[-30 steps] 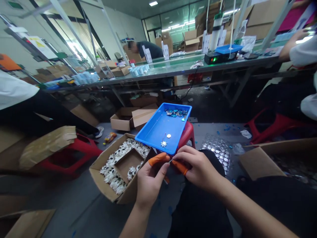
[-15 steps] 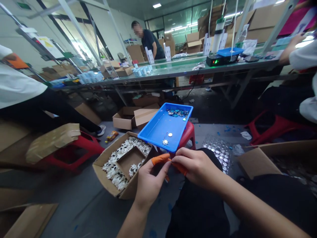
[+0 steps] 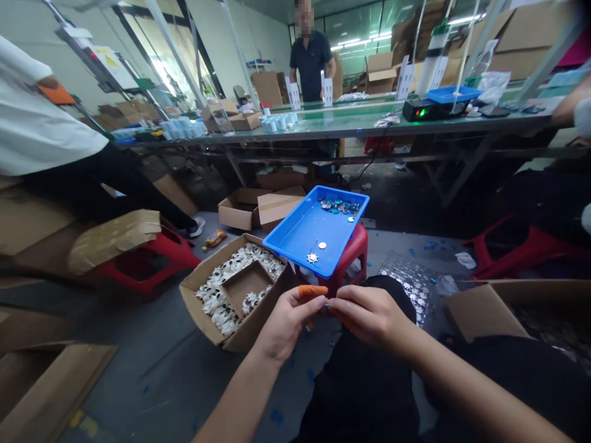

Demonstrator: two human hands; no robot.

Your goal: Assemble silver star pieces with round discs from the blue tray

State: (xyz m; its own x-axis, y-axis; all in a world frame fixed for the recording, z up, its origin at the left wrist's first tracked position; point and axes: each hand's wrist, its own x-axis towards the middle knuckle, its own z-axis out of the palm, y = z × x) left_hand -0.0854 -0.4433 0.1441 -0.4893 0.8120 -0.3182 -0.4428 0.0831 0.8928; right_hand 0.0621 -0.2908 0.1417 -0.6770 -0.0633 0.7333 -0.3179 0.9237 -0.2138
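Observation:
My left hand (image 3: pixel 289 320) and my right hand (image 3: pixel 372 312) meet fingertip to fingertip above my lap. Both are closed in a pinch around something tiny, of which only a bluish speck shows between them. An orange finger cot (image 3: pixel 313 291) covers my left index finger. Just beyond the hands, a blue tray (image 3: pixel 295 231) rests on a red stool (image 3: pixel 355 252). Inside it lie a silvery wheel-shaped piece (image 3: pixel 313 258), a pale round disc (image 3: pixel 322 245) and a cluster of small dark and blue round pieces (image 3: pixel 339 206) at the far end.
A cardboard box (image 3: pixel 194 292) of white pieces with dark spots stands left of the tray. Right of my knee lies a clear plastic sheet (image 3: pixel 404 286) with star-like pieces, near another carton (image 3: pixel 482 311). A long workbench (image 3: pixel 323 126) crosses behind; people stand left and beyond it.
My view has shifted, so the tray and bench appear slightly to the right. Both hands still pinch together. The person behind the bench now stands more upright.

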